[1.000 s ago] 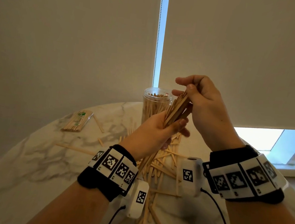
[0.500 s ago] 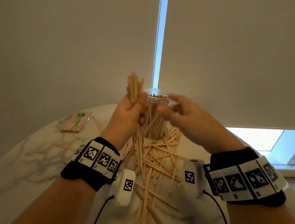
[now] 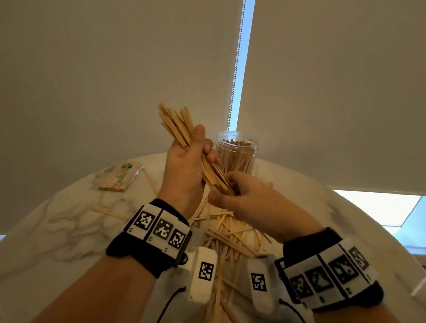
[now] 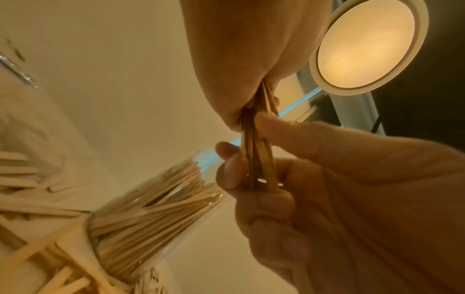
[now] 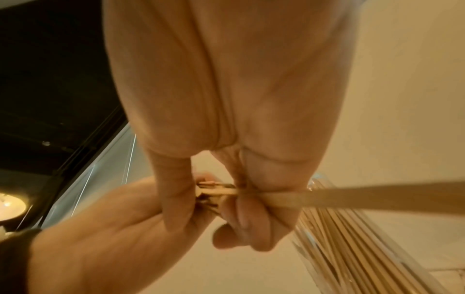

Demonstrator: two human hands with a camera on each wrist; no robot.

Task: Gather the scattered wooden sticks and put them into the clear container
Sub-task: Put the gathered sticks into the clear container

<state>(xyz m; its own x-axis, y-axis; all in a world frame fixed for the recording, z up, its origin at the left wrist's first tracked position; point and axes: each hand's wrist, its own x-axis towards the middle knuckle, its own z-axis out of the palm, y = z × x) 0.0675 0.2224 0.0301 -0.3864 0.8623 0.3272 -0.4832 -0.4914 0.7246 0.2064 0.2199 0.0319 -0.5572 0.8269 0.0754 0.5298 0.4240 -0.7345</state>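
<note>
My left hand (image 3: 203,144) grips a bundle of wooden sticks (image 3: 176,125) in the air, tilted with its top to the upper left, just left of the clear container (image 3: 235,153). My right hand (image 3: 223,189) pinches the bundle's lower end between thumb and fingers. The container stands upright on the table, open-topped and nearly full of sticks. Several loose sticks (image 3: 225,231) lie scattered under my hands. The left wrist view shows the bundle (image 4: 254,139) between both hands, with the container (image 4: 156,208) beside it. In the right wrist view my fingers (image 5: 241,214) curl round the stick ends (image 5: 214,191).
A clear packet of thin sticks (image 3: 121,176) lies at the table's back left, with a few stray sticks (image 3: 107,213) near it. The round marble table (image 3: 52,236) ends close behind the container, before drawn roller blinds (image 3: 112,57).
The left hand tilted the bundle from upright to slanting. The right hand left the container's rim, came down and took hold of the bundle's lower end.
</note>
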